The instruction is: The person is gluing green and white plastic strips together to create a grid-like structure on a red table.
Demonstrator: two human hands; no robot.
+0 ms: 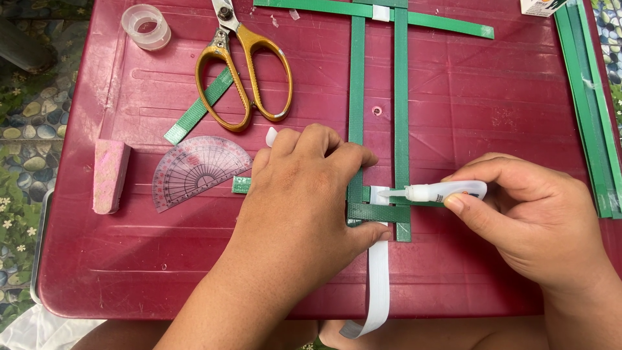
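On a dark red plastic table (466,116), two long green straps (401,116) run away from me, crossed by short green straps (382,212) near the front. My left hand (304,188) presses flat on the crossing, its thumb on a white strap (378,279) that hangs over the table's front edge. My right hand (531,214) grips a small white glue tube (447,191), its nozzle pointing left and touching the crossing.
Gold-handled scissors (243,71) lie at the back over a loose green strap piece (197,110). A clear tape roll (146,26), a pink block (110,175) and a clear protractor (197,170) sit at the left. A bundle of green straps (593,110) lies along the right edge.
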